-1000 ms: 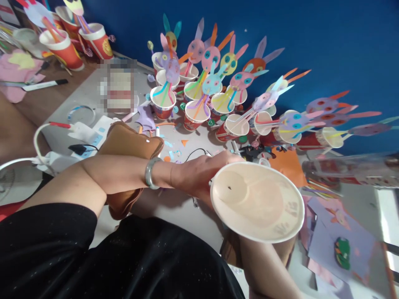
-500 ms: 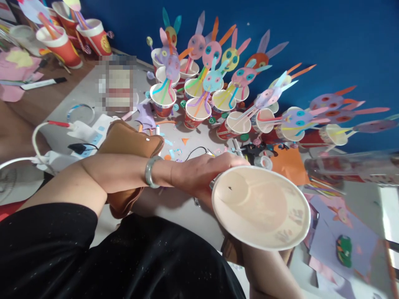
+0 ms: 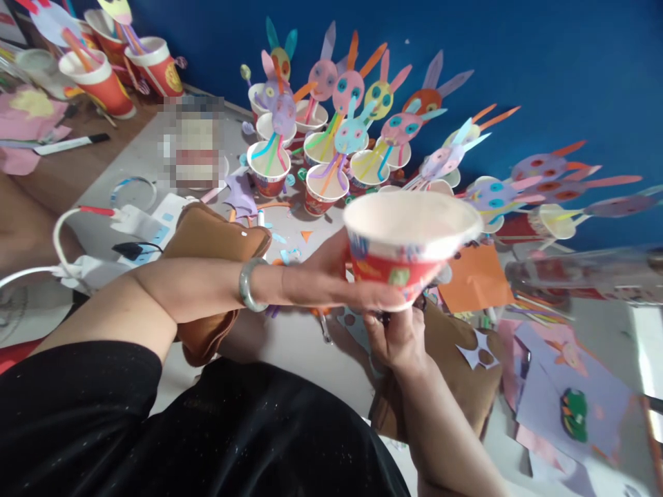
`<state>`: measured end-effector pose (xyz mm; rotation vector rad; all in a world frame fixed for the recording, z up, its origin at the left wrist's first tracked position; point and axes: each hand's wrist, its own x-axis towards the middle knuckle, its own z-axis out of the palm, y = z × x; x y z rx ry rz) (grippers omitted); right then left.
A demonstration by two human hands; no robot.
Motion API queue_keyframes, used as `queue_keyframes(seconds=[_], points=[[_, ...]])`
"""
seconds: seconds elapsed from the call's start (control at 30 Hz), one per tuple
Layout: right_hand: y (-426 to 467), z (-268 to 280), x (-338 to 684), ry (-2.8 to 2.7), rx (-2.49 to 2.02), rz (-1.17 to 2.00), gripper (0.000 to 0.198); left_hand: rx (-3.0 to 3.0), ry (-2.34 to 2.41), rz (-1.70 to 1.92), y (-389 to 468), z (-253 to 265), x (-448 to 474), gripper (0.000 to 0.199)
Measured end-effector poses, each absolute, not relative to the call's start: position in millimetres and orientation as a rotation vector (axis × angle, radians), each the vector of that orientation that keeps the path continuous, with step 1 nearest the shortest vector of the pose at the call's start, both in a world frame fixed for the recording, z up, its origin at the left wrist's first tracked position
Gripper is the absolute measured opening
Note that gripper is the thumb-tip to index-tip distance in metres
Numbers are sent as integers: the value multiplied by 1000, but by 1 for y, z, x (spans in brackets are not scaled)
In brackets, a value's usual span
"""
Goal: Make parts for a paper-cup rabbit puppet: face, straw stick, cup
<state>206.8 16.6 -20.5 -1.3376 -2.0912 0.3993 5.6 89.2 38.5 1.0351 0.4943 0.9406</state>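
A red and white paper cup (image 3: 398, 259) is tilted in front of me, its wide mouth upward and facing partly towards me. My left hand (image 3: 331, 276), reaching across from the left with a bangle (image 3: 252, 284) on the wrist, is wrapped round the cup's side. Under the cup's base my right hand (image 3: 398, 338) is closed, fingers bunched up close to the bottom. Small dark bits show beside those fingers, but what they belong to is hidden. Behind stand several paper cups (image 3: 326, 190) with paper rabbit faces (image 3: 352, 134) on coloured straws.
A brown leather pouch (image 3: 207, 238) lies under my left forearm, near a white power strip (image 3: 155, 231). To the right are an orange paper sheet (image 3: 476, 276), a brown cushion-like thing (image 3: 466, 373) and purple paper (image 3: 549, 386). A blue wall (image 3: 543, 62) rises behind.
The cup has been raised and tipped, so its outside now shows instead of its inner base. My right hand, hidden behind the cup before, now shows under it.
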Motion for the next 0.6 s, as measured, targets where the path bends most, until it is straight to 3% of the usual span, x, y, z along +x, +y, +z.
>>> queue_keyframes(seconds=[0.2, 0.4, 0.6], points=[[9, -10, 197, -1844, -1252, 578, 31, 730, 547, 792, 102, 40, 11, 56], [7, -6, 193, -1597, -1318, 1048, 42, 616, 588, 693, 110, 32, 15, 56], [7, 3, 189, -1617, -1303, 1144, 45, 664, 610, 641, 114, 21, 14, 56]])
